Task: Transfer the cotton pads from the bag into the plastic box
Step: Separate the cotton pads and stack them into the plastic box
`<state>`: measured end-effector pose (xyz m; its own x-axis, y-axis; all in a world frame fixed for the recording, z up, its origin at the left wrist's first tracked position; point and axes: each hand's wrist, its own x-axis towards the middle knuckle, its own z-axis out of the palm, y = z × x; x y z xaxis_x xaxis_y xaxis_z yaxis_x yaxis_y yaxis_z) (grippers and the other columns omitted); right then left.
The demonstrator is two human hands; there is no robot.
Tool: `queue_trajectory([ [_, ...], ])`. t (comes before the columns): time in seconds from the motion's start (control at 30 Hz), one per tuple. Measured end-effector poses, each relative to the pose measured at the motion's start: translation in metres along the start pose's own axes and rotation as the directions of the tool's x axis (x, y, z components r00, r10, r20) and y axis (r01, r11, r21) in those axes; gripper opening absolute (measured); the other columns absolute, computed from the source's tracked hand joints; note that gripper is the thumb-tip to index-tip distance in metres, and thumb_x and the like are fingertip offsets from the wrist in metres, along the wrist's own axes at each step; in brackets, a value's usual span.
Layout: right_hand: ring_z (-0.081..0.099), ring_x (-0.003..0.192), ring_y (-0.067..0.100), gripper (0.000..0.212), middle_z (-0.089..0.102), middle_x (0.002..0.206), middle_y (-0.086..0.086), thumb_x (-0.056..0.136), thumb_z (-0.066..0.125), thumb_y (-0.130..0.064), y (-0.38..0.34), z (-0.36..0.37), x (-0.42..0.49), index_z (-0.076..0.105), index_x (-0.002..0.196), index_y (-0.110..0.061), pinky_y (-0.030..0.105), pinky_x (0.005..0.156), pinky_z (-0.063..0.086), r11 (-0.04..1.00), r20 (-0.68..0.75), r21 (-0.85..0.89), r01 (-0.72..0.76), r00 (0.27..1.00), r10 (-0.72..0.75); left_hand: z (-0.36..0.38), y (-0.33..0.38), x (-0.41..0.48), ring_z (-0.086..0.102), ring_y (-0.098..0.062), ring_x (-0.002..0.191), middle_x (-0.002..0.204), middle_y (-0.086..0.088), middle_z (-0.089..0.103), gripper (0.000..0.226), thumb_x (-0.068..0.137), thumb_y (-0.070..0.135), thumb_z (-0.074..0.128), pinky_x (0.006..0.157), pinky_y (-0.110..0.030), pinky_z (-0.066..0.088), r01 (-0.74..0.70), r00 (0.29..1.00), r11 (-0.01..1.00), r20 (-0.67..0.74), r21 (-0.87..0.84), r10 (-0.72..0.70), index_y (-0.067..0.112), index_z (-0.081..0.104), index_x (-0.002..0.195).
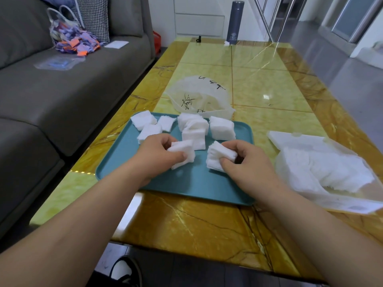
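Your L hand (159,154) grips a small stack of cotton pads (183,154): thumb on the near face, fingers curled over the far side. Your R hand (246,162) pinches a second stack (219,156) the same way. That stack is fanned, w/ its layers showing at the left edge. Both stacks sit low over the centre of the teal tray (186,183), just beside each other but apart. Cannot tell if either rests on the tray.

Pad appearance: white, square, thin, soft-edged, grouped in uneven blocks.

Pad locations:
- Loose stacks (221,128) lie along the tray's far side, approx. six groups, some leaning on each other.
- The plastic box (290,172) stands on the table (207,220) to the right of the tray. It is translucent, w/ its lid (298,139) open toward the far side. Inside is a loose mass of white pads (331,170).

The plastic bag (199,96) is translucent white w/ black handwriting. It lies crumpled at the tray's far rim.

Other items: the table top is a yellow marble pattern. A dark flask (235,21) stands at its far end. A grey sofa (62,90) runs along the left.
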<state>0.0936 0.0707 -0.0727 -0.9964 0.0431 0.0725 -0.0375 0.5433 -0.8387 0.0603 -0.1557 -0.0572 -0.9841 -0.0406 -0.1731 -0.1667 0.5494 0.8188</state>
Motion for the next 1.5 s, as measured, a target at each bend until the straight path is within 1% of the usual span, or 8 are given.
queue_trajectory([
  [0.17, 0.069, 0.091, -0.001, 0.028, 0.074, 0.099, -0.018, 0.089, 0.077, -0.016, 0.001, -0.004, 0.003, 0.072, 0.112, -0.032, 0.012, 0.078, 0.050, 0.999, -0.010, 0.031, -0.016, 1.000, 0.017, -0.016, 0.008, -0.017, 0.068, -0.003, 0.075, 0.088, 0.003, 0.078, 0.024, 0.080, 0.008, 0.085, 0.066, -0.017, 0.052, -0.112, 0.975, 0.989, 0.183, -0.101, 0.129, 0.021, 0.076, 0.097],
  [0.3, 0.073, 0.093, 0.002, 0.027, 0.079, 0.100, -0.013, 0.087, 0.080, -0.014, -0.003, -0.003, 0.002, 0.075, 0.111, -0.025, 0.025, 0.091, 0.059, 0.996, 0.059, 0.090, -0.011, 0.998, 0.005, -0.008, 0.015, -0.027, 0.076, -0.019, 0.094, 0.101, -0.003, 0.080, 0.036, 0.075, 0.005, 0.089, 0.086, -0.030, 0.060, -0.172, 0.910, 0.976, 0.358, -0.135, 0.210, 0.020, 0.075, 0.105],
  [0.43, 0.076, 0.098, 0.006, 0.026, 0.081, 0.103, -0.013, 0.094, 0.074, -0.012, -0.006, -0.003, -0.003, 0.077, 0.116, -0.025, 0.032, 0.092, 0.061, 0.988, 0.246, 0.155, 0.005, 0.968, -0.043, 0.008, 0.014, -0.026, 0.072, -0.003, 0.078, 0.091, 0.005, 0.080, 0.027, 0.074, 0.013, 0.091, 0.075, -0.018, 0.056, -0.238, 0.916, 0.971, 0.329, -0.018, 0.231, 0.023, 0.077, 0.095],
  [0.67, 0.075, 0.109, 0.013, 0.054, 0.080, 0.114, -0.007, 0.087, 0.064, 0.009, -0.006, -0.006, -0.004, 0.073, 0.115, -0.036, 0.043, 0.102, 0.058, 0.986, 0.319, 0.160, 0.043, 0.943, -0.093, 0.014, 0.008, -0.020, 0.058, 0.001, 0.059, 0.078, 0.000, 0.075, 0.026, 0.072, 0.016, 0.092, 0.058, -0.011, 0.047, -0.205, 0.954, 0.979, 0.224, -0.004, 0.201, 0.019, 0.075, 0.091],
  [0.87, 0.074, 0.107, 0.004, 0.050, 0.079, 0.114, -0.013, 0.088, 0.074, 0.005, -0.004, -0.005, -0.002, 0.070, 0.115, -0.037, 0.034, 0.104, 0.056, 0.988, 0.315, 0.153, 0.036, 0.945, -0.083, 0.016, 0.004, -0.017, 0.060, -0.008, 0.062, 0.084, -0.010, 0.075, 0.034, 0.067, 0.019, 0.095, 0.061, -0.026, 0.052, -0.198, 0.971, 0.980, 0.141, 0.030, 0.192, 0.018, 0.069, 0.090],
  [1.17, 0.072, 0.115, 0.005, 0.050, 0.075, 0.125, -0.005, 0.091, 0.072, 0.008, 0.002, -0.010, 0.002, 0.066, 0.134, -0.016, 0.028, 0.107, 0.054, 0.980, 0.367, 0.196, -0.016, 0.928, -0.059, 0.009, 0.003, -0.021, 0.054, 0.003, 0.053, 0.067, 0.006, 0.069, 0.026, 0.071, 0.019, 0.094, 0.050, -0.011, 0.042, -0.154, 0.978, 0.988, 0.143, -0.006, 0.153, 0.013, 0.072, 0.084],
  [1.37, 0.070, 0.117, 0.004, 0.052, 0.073, 0.130, -0.005, 0.095, 0.066, 0.009, 0.005, -0.015, 0.004, 0.062, 0.140, -0.015, 0.024, 0.106, 0.053, 0.977, 0.379, 0.210, -0.032, 0.924, -0.051, 0.002, 0.004, -0.025, 0.076, -0.027, 0.091, 0.093, -0.003, 0.081, 0.026, 0.075, 0.008, 0.090, 0.086, -0.039, 0.062, -0.134, 0.951, 0.984, 0.266, -0.115, 0.161, 0.006, 0.068, 0.088],
  [1.5, 0.071, 0.116, 0.005, 0.046, 0.075, 0.126, -0.009, 0.097, 0.066, 0.004, 0.005, -0.015, 0.004, 0.066, 0.131, -0.026, 0.032, 0.108, 0.054, 0.982, 0.334, 0.186, -0.019, 0.942, -0.045, -0.003, 0.004, -0.026, 0.077, -0.016, 0.099, 0.106, -0.002, 0.080, 0.027, 0.077, -0.007, 0.083, 0.087, -0.030, 0.062, -0.099, 0.911, 0.976, 0.377, -0.196, 0.168, -0.008, 0.061, 0.093],
])
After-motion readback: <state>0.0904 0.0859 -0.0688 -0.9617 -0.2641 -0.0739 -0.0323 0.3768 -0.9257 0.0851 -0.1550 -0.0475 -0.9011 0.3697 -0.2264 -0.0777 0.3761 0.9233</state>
